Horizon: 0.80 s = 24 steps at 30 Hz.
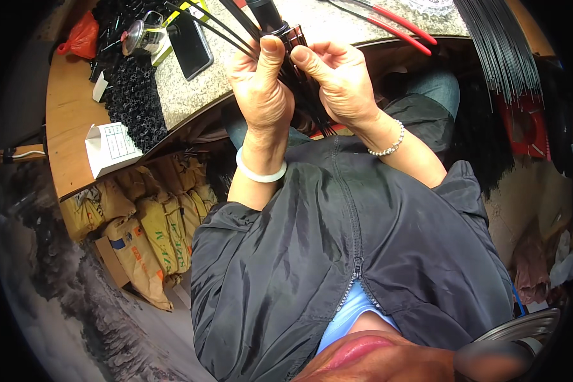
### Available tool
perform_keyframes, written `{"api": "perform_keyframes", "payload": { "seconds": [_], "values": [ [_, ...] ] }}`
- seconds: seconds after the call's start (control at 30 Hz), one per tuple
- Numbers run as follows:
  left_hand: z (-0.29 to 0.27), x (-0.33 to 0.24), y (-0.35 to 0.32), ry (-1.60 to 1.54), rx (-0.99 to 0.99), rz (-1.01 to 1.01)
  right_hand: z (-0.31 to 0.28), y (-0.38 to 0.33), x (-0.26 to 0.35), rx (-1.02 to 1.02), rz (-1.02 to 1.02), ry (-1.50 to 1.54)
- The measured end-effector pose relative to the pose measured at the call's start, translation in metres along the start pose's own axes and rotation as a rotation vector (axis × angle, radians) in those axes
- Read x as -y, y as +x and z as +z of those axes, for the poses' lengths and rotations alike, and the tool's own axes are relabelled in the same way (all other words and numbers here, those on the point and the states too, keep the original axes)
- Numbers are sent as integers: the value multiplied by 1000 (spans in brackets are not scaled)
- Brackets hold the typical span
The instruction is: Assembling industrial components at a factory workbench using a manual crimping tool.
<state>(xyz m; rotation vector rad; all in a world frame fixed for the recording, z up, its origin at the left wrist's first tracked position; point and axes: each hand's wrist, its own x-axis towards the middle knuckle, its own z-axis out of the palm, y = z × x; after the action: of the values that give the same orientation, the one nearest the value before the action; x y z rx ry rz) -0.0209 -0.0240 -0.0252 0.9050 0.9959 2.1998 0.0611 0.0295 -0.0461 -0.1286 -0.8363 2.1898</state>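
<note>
Head view. Both hands raised together in front of the chest, above the near edge of the speckled worktop [191, 95]. Left hand [261, 95] curled, thumb straight up and pressed against a small black ribbed hub [285, 33]. Right hand [337, 83] curled from the other side, thumb tip meeting the same hub. Thin black ribs [309, 108] fan down from the hub between the palms, and a few more run up and to the left past it. A dark tube sits on top of the hub.

Step in hand, as I judge it: seating or aligning ribs in the hub, thumbs doing the pressing. Next move likely calls for a steady hold by one hand while the other feeds or pushes a single rib home.

On the worktop: a dark phone [191, 44], a pile of small black ribbed parts [130, 95], red-handled pliers [401, 28], and a hanging bundle of black rods [503, 44] at right.

Hard to make out: fingers behind the hub, rib ends, hub slots. Tube top cut off.
</note>
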Motion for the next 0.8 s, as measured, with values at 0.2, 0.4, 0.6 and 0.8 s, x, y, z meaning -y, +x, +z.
{"api": "perform_keyframes", "payload": {
  "seconds": [0.2,0.4,0.6,0.8],
  "values": [
    [-5,1,-2,44,-4,10,2,-1,-2,-24,-62,2],
    [-2,-3,3,42,6,-38,-2,2,0,2,63,-9],
    [-15,-2,3,24,-1,-81,2,0,0,-19,24,-8],
    [-19,0,2,40,1,-84,-3,2,0,63,32,49]
  ]
}}
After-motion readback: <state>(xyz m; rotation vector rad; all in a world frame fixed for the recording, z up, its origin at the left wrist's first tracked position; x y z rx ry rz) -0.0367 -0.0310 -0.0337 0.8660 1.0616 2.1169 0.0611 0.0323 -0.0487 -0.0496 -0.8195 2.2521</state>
